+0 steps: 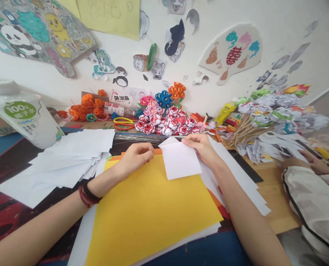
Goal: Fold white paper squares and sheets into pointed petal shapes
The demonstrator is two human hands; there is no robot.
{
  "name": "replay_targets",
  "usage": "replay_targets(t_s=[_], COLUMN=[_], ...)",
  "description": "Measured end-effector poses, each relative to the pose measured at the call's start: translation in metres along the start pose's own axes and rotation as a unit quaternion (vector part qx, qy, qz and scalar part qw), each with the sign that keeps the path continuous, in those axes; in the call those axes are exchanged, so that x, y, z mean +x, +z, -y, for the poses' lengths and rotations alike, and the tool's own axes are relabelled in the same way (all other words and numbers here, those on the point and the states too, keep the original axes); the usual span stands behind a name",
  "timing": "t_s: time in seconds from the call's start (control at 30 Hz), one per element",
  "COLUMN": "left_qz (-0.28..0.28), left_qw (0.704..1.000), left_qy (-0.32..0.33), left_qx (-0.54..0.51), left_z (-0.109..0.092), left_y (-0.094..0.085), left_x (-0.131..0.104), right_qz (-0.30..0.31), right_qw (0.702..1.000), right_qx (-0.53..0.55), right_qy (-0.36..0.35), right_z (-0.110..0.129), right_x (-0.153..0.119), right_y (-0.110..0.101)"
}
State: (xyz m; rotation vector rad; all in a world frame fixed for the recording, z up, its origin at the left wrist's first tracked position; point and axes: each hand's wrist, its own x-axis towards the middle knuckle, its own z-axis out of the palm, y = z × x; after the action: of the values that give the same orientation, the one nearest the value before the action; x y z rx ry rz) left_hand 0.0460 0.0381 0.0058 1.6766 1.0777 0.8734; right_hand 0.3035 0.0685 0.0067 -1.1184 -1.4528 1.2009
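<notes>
My right hand (199,147) pinches a small white square sheet of paper (181,162) by its upper right edge. A folded or second pointed corner shows behind the sheet's top edge. Just left of it, my left hand (138,157) is closed with fingers curled, and no object shows in it. Both hands are over a large yellow sheet of paper (150,210), which lies on a stack with orange, red and white sheets below. To the left lies a loose pile of white paper pieces (67,155).
A white bottle (21,114) stands at the left. Along the wall are red-and-white paper flowers (168,123), yellow-handled scissors (123,123), orange flowers (88,107) and a bundle of stemmed paper flowers (270,111). At the right edge another person's sleeve (314,203) and hands appear.
</notes>
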Motion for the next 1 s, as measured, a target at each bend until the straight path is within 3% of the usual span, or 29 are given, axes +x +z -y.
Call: replay_targets(t_s=[0.1,0.2,0.4,0.6,0.8,1.0], left_qz=[-0.041,-0.062,-0.06,-0.062,-0.005,0.033], left_qw=[0.999,0.997,0.997,0.997,0.999,0.999], left_qy=[-0.002,0.003,0.032,0.023,0.018,0.012], left_qx=[0.016,0.042,0.03,-0.03,-0.046,-0.005], left_z=[0.006,0.01,0.014,0.019,0.021,0.022], left_y=[-0.001,0.003,0.011,0.01,0.009,0.009], left_x=[0.001,0.002,0.002,-0.001,-0.002,-0.005], right_qz=[-0.042,-0.038,0.049,0.136,0.216,0.267], right_qw=[0.999,0.998,0.998,0.99,0.973,0.959], right_qx=[0.029,0.036,0.028,-0.015,-0.065,-0.093], right_qy=[0.0,0.019,0.04,0.041,0.052,0.02], right_z=[-0.003,-0.005,-0.009,-0.013,-0.011,-0.015], right_x=[0.003,0.003,0.0,0.0,-0.004,-0.005], right_y=[-0.006,0.0,0.025,0.026,0.029,0.038])
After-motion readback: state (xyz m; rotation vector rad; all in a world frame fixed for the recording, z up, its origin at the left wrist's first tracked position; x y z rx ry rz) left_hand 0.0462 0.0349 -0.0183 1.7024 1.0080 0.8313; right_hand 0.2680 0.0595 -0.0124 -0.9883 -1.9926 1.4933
